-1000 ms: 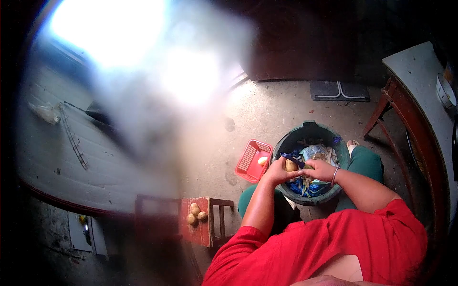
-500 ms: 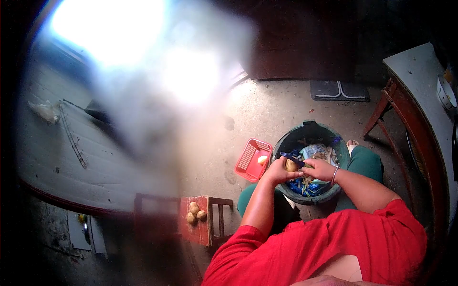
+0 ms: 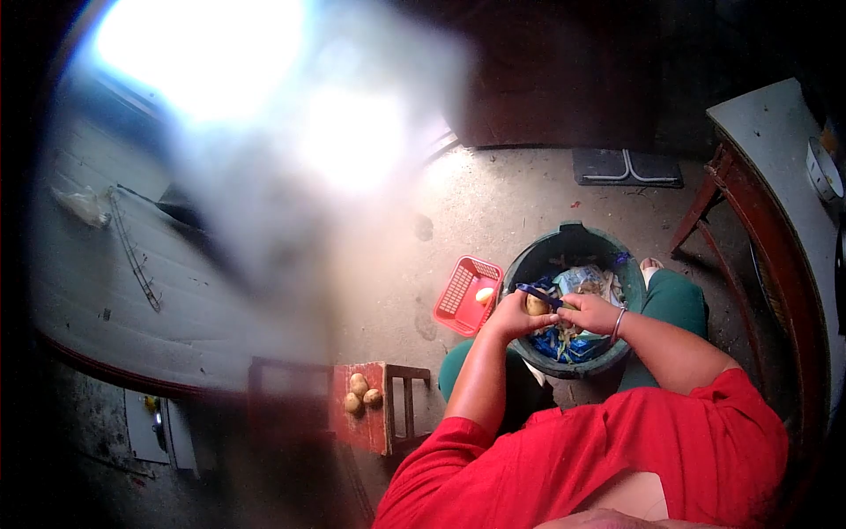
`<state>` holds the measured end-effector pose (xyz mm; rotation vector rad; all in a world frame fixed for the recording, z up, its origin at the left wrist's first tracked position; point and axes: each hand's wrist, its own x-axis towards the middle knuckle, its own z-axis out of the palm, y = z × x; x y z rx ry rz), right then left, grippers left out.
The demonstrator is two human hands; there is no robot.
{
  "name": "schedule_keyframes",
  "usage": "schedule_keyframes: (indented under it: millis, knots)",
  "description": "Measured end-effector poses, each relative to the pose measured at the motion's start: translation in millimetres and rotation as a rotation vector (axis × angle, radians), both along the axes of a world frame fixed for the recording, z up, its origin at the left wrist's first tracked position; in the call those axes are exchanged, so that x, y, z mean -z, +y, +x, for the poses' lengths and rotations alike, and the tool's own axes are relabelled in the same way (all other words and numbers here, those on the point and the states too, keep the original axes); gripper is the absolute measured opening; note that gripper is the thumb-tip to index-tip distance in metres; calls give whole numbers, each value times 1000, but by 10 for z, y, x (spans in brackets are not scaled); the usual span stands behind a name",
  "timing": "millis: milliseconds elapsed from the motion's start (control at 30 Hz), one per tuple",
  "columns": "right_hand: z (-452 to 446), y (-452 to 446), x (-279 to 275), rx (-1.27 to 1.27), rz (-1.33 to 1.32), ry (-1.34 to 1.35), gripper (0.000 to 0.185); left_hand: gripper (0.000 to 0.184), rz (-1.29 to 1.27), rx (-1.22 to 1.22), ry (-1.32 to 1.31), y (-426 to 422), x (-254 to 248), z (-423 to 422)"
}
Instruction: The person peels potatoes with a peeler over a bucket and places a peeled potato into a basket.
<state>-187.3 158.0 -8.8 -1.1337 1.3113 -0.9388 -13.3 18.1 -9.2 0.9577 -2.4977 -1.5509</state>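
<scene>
My left hand [image 3: 515,316] is closed around a yellowish potato [image 3: 536,305] above the green bin [image 3: 634,284]. A dark blue peeler [image 3: 539,294] lies across the potato, its handle end in my right hand [image 3: 590,315], which wears a bracelet at the wrist. The two hands nearly meet over the bin. Below them the bin holds peelings [image 3: 608,286] and blue plastic wrapping [image 3: 573,346]. Left of the bin stands a red basket [image 3: 459,299] with one pale peeled piece [image 3: 485,296] in it.
Several unpeeled potatoes [image 3: 357,385] sit on a small red stool [image 3: 370,430] at the lower left. A white-topped table [image 3: 765,119] with a white bowl [image 3: 823,167] stands at the right. A large pale surface [image 3: 185,326] fills the left. A dark mat-like object [image 3: 608,167] lies on the floor.
The peeler and my right hand have shifted very slightly against the potato. The potato seems slightly turned in my left hand.
</scene>
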Motion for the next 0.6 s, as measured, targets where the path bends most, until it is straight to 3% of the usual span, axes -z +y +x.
schedule_keyframes:
  millis: [167,233,333,433,600]
  knots:
    - [4,7,-40,-13,13,-2,22,53,135,30,38,72,-283,-31]
    - [1,15,-56,-17,20,2,22,62,195,-37,15,110,-404,-37]
    - [-2,25,-75,-56,7,0,22,72,116,-72,-37,74,-338,-23]
    - [4,29,-88,-61,-2,-3,22,66,23,-91,78,80,-256,-4]
    - [3,13,-30,-62,6,-20,22,68,33,-86,55,76,-271,-2]
